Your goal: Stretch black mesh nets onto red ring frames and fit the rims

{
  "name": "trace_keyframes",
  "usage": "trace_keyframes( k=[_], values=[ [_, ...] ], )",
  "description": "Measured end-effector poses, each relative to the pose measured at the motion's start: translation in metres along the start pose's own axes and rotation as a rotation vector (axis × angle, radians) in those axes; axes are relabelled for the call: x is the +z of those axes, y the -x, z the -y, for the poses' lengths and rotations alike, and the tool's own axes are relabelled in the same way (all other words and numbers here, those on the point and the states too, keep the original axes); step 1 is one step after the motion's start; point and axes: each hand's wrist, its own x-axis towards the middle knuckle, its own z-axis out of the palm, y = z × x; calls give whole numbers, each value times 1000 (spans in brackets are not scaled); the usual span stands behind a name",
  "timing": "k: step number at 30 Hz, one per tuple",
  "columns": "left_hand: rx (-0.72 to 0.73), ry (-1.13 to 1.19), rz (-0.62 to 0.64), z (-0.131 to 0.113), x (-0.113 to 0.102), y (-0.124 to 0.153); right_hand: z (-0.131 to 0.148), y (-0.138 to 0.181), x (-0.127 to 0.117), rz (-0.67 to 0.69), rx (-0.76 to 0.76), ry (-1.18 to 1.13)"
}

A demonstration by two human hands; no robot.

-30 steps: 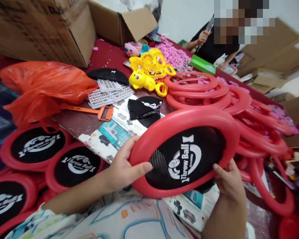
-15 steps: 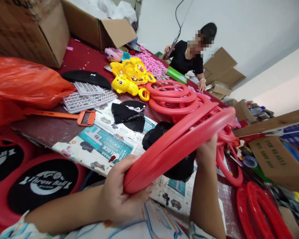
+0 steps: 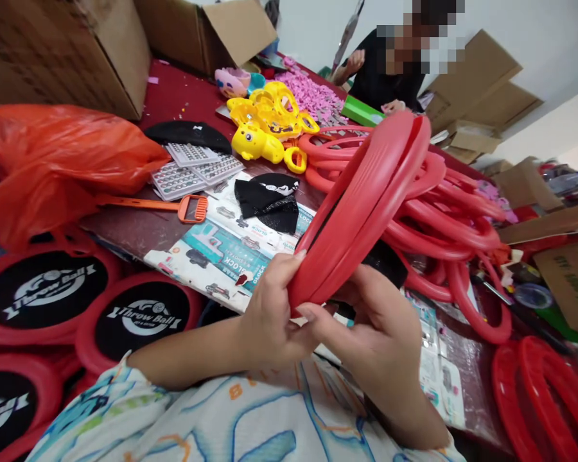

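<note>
A red plastic ring [image 3: 361, 205], seen nearly edge-on with a seam gap along its rim, stands tilted above the table. My left hand [image 3: 272, 314] grips its near lower end, thumb on the outer side. My right hand [image 3: 380, 327] is closed around the same end from the right, thumb at the bottom edge. Behind the ring, a black cloth piece [image 3: 390, 263] is mostly hidden. Another black mesh cloth with a white print [image 3: 270, 199] lies on the printed cardboard sheet [image 3: 212, 253]. Beyond the held ring is a pile of red rings [image 3: 443, 218].
Finished-looking "Throw Ball" discs [image 3: 144, 314] are stacked at lower left. An orange bag [image 3: 67, 173], an orange plastic handle [image 3: 192, 208], yellow toy parts [image 3: 260, 138] and cartons [image 3: 101, 58] occupy the table. Glossy red ring parts [image 3: 544, 391] lie at right. A co-worker [image 3: 385, 70] sits across.
The ring has swung more upright. My right hand has come from its far end down to the near end beside my left hand. The view has shifted.
</note>
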Motion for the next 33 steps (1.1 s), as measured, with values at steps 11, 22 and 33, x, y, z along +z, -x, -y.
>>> trace_keyframes(
  k=[11,22,33],
  values=[
    [-67,19,133,-5,3,-2,-7,-3,-7,27,109,-263],
    [-44,-119,160,-12,-2,-8,-3,-10,-10,71,44,-136],
    [-113,-93,84,-4,-47,-17,-31,-44,-55,-392,-506,377]
  ],
)
